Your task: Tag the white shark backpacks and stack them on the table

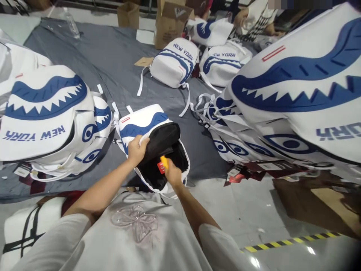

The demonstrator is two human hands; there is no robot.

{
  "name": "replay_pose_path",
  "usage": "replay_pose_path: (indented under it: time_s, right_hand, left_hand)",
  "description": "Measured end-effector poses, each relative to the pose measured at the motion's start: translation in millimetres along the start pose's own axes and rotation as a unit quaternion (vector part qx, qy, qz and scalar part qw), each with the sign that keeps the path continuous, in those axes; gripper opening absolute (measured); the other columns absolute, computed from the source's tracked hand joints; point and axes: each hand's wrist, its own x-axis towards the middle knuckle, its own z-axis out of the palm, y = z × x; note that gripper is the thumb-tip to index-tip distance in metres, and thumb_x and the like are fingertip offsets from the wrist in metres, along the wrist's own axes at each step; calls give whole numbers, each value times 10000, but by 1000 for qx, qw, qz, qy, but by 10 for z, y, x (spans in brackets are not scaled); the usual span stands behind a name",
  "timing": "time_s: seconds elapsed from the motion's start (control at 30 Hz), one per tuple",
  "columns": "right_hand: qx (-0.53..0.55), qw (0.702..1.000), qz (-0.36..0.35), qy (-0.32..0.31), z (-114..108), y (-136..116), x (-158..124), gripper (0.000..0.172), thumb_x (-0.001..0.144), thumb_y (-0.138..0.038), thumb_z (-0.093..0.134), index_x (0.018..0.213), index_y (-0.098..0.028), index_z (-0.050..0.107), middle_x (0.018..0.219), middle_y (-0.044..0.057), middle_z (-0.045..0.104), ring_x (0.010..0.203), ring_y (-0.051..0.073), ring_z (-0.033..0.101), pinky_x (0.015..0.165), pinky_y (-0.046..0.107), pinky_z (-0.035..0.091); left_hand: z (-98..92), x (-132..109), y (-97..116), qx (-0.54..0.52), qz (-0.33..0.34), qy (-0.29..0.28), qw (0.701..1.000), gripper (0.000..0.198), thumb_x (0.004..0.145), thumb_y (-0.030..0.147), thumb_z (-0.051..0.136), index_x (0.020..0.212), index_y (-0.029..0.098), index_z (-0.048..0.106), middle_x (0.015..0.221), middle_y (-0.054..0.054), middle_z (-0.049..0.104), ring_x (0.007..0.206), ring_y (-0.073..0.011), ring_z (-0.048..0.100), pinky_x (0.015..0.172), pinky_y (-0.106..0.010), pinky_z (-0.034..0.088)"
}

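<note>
A white and blue backpack (141, 119) lies unzipped in front of me, its black lining showing and its front panel folded back. My left hand (137, 150) is closed on the edge of that panel. Over the opening, my right hand (172, 172) is closed around a yellow tool (164, 162). Just beside the tool, a red label (161, 168) shows against the black lining. What the tool's tip touches is too small to tell.
Stacked shark-print backpacks stand left (47, 109) and right (282, 86). More bags (176, 62) lie at the back, near a cardboard box (172, 24) and a clear bottle (72, 24). Another person's hand (241, 17) shows behind. A dark cloth (93, 56) covers the table.
</note>
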Motion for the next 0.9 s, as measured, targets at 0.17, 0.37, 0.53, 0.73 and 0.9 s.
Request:
replay_pose_path:
  time_s: [0.17, 0.37, 0.53, 0.73, 0.9]
  right_hand:
    - [90, 987, 106, 81, 125, 206, 61, 502, 1010, -319, 419, 1474, -143, 351, 1131, 142, 691, 961, 248, 685, 783, 288, 468]
    - [155, 967, 186, 82, 93, 127, 234, 524, 1045, -367, 236, 1471, -78, 338, 1013, 197, 709, 897, 269, 699, 737, 320, 488]
    - [225, 972, 61, 37, 103, 23, 160, 499, 946, -427, 557, 1391, -210, 501, 1031, 100, 726, 1006, 254, 687, 869, 300, 486]
    - [347, 937, 33, 20, 60, 112, 132, 451, 981, -408, 473, 1366, -174, 477, 1104, 107, 686, 1035, 221, 648, 797, 271, 512]
    - [453, 888, 20, -76, -13, 174, 240, 348, 963, -416, 522, 1195, -157, 525, 746, -6, 603, 597, 107, 552, 527, 194, 445]
  left_hand:
    - [-34, 7, -107, 20, -2, 22, 1000, 409, 895, 500, 521, 627, 214, 402, 554, 57, 391, 564, -114, 387, 582, -252, 302]
    - [-14, -12, -52, 28, 13, 9, 999, 391, 897, 519, 512, 661, 213, 458, 575, 51, 433, 581, -120, 411, 596, -257, 315]
    - [-40, 47, -38, 19, 28, 2, 999, 407, 893, 532, 494, 647, 213, 437, 568, 52, 414, 569, -116, 402, 591, -256, 313]
    - [-50, 40, -33, 14, 55, -38, 998, 397, 882, 568, 488, 719, 207, 523, 586, 40, 466, 574, -123, 441, 598, -252, 343]
    - [-57, 8, -43, 32, 62, -45, 997, 440, 882, 617, 475, 747, 205, 549, 611, 28, 493, 592, -130, 459, 606, -253, 361]
